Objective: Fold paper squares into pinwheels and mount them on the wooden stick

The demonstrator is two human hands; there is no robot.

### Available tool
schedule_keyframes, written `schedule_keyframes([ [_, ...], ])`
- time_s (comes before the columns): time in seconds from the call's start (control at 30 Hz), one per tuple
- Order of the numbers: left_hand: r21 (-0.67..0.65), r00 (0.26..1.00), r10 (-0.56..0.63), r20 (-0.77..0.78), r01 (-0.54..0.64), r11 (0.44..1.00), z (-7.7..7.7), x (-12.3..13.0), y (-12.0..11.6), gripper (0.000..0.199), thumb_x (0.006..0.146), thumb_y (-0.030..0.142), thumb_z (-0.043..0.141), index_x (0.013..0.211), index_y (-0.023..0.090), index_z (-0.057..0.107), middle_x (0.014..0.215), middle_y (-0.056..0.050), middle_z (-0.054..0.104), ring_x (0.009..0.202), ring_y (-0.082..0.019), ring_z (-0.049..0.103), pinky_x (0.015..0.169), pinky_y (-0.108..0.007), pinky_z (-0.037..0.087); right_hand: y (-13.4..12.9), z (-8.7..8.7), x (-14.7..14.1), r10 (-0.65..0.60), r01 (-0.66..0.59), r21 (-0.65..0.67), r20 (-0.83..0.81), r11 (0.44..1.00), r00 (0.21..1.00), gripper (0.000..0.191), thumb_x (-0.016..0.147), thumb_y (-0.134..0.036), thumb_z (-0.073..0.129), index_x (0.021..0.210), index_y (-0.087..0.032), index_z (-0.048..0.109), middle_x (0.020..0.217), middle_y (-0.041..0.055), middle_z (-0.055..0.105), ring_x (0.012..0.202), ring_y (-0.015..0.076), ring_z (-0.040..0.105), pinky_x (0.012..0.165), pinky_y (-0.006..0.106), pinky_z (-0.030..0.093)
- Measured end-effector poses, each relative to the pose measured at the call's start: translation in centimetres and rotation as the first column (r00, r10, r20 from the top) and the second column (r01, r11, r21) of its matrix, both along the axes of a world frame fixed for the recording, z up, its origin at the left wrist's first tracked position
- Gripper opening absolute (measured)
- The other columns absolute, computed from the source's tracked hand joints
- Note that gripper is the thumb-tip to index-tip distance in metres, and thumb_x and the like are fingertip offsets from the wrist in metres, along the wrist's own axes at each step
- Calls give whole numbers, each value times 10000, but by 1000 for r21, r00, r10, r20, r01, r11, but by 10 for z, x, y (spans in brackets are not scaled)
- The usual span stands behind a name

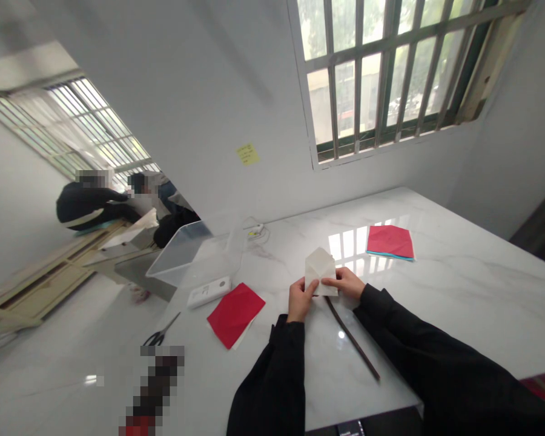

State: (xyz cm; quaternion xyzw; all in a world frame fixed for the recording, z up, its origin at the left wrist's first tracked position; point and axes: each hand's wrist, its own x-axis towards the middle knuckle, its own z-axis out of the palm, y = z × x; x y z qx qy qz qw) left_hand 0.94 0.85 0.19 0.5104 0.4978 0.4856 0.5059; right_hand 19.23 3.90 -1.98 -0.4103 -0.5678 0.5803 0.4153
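Note:
Both my hands hold a small folded piece of white paper point(320, 266) with a pointed top, above the marble-patterned table. My left hand point(300, 299) pinches its lower left side, the thumb on its front. On the lower right side, the fingers of my right hand point(349, 283) grip the same paper. A thin dark brown stick point(354, 339) lies below the paper, its upper end hidden behind it. Left of my hands lie red sheets point(236, 315) with a white one beneath. A second red stack point(390, 241), with blue and white edges, rests farther back right.
A clear plastic bin point(186, 257) and a white device point(209, 292) stand on the left. Black scissors point(162, 332) lie at the left. A yellow note point(247, 154) is on the wall. Two people sit far left. A dark object point(376, 422) is at the front edge.

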Motion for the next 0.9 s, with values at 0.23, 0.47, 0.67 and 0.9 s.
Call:
schedule_keyframes([
  [0.23,-35,999,-11,39,12,999,3,1,-1,506,707,514,813,997,105,748,914,-107,769,724,-191,702,636,-275,557,-2,3,-1,-52,52,-36,-9,998,999,496,672,-555,778,824,-85,736,652,42,673,540,130,519,505,251,374],
  [0.47,-47,995,66,76,-62,997,6,-5,0,438,684,536,831,751,128,687,665,-51,700,609,-135,655,635,-240,533,-3,12,-1,-218,214,-93,-38,972,975,545,614,-618,785,787,-109,700,613,32,637,503,117,476,470,255,358],
  [0.67,-49,993,80,88,-76,996,6,-7,1,442,686,545,826,709,131,672,675,-52,700,588,-121,638,613,-234,521,-4,14,-2,-221,214,-96,-68,972,973,572,601,-643,789,798,-114,698,629,38,651,507,120,486,474,256,356],
  [0.9,-40,992,87,87,-83,996,5,-8,2,438,707,552,808,699,136,672,671,-56,703,577,-120,633,595,-230,512,-2,9,-1,-221,216,-72,-66,974,973,568,616,-651,780,786,-115,700,613,30,637,495,112,473,465,251,350],
])
